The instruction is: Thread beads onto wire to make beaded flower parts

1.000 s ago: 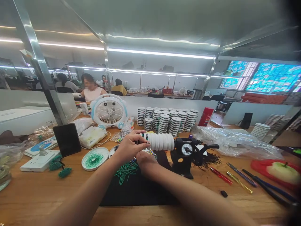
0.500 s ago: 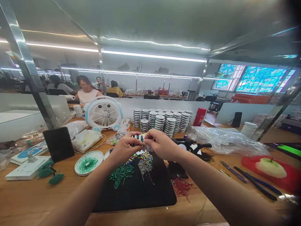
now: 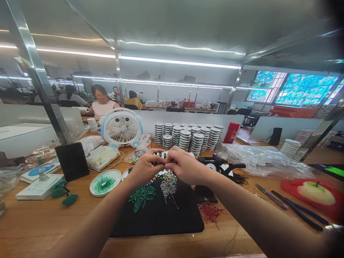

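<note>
White spool point(image 3: 160, 154), small and marked with dark bands, is where the two hands meet. Where is it?

It is held in the air just beyond the far edge of a black mat point(image 3: 158, 224), near the middle of the bench point(image 3: 51, 229). Fingers hide most of it.

How do the hands hold it?

The left hand point(image 3: 144, 168) and the right hand point(image 3: 185, 167) reach in from the lower corners. Both grips are closed on the spool, and the two hands touch around it.

What lies below them?

On the mat, a loose heap of green bugle beads point(image 3: 142, 197) sits just below the left hand. Beside it is a cluster of pins with multicoloured heads point(image 3: 168, 184). Red pins point(image 3: 211, 211) lie on the bench just past the mat's right edge.

And around that?

Toward the bench's left side are a white dish of green beads point(image 3: 105, 182) and a black tablet point(image 3: 72, 161). A black dial-faced device point(image 3: 212, 166) stands just beside the right hand, and dark pliers point(image 3: 295, 209) lie toward the right edge. Along the far edge, stacks of white spools point(image 3: 185, 138) stand beside a white desk fan point(image 3: 120, 127). Beyond the partition sits a co-worker point(image 3: 102, 109) in a sleeveless top.
</note>
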The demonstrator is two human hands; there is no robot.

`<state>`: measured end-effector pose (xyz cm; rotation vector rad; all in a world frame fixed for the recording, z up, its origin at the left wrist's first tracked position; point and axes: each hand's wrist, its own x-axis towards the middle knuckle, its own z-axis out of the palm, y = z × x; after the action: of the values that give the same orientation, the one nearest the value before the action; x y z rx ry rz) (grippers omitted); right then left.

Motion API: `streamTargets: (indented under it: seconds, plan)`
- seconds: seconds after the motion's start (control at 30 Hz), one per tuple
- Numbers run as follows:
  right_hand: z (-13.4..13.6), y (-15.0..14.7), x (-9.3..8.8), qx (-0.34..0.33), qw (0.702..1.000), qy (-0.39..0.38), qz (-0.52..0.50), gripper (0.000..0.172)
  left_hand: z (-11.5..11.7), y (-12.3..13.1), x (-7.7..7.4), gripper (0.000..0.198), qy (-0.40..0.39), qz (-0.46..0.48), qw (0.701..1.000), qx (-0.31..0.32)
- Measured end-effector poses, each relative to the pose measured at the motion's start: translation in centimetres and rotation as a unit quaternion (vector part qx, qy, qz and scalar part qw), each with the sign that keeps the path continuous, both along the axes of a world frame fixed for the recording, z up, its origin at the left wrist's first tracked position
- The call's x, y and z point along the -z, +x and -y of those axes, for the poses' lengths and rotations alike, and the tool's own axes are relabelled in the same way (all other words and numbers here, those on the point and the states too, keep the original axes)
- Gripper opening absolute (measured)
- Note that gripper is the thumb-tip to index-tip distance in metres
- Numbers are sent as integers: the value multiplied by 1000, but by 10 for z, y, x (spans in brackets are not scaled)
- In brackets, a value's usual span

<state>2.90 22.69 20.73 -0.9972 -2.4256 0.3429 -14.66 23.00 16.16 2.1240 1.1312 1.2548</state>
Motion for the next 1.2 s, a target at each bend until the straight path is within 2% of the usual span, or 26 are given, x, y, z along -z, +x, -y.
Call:
streamTargets:
  seconds: [0.1, 0.17, 0.23, 0.27, 0.33, 0.4, 0.5, 0.63, 0.77, 0.87, 1.2]
  plan:
    - [1, 1, 0, -26, 1000, -7, 5, 11, 0, 0, 2, 11, -13, 24, 1000, 1]
    - [1, 2, 1, -33, 999, -16, 2, 12, 0, -1, 5, 32, -18, 28, 999, 3]
    - [1, 2, 1, -35, 999, -25, -2, 12, -1, -2, 8, 54, 15, -2, 1000, 4]
    - [1, 3, 2, -33, 999, -27, -5, 12, -2, -2, 8, 58, 40, -25, 999, 5]
    - [0, 2, 2, -29, 999, -29, -13, 11, -3, -3, 7, 56, 77, -57, 995, 11]
    - [-2, 1, 2, -21, 999, -27, -20, 11, -4, -4, 1, 49, 75, -74, 994, 10]
    - [-7, -3, 0, -2, 999, -16, -36, 10, -8, -7, -12, 53, -14, -95, 995, 0]
    - [-15, -9, 0, 17, 998, 24, -50, 9, -20, -12, -28, 53, -184, -82, 978, 47]
    - [-17, -12, 3, 14, 996, 73, -47, 9, -28, -14, -33, 52, -267, -61, 959, 75]
    - [-18, -12, 5, 11, 995, 90, -49, 9, -30, -15, -35, 56, -300, -67, 948, 80]
    - [-21, -12, 14, -5, 990, 134, -54, 11, -32, -16, -32, 54, -304, -65, 946, 90]
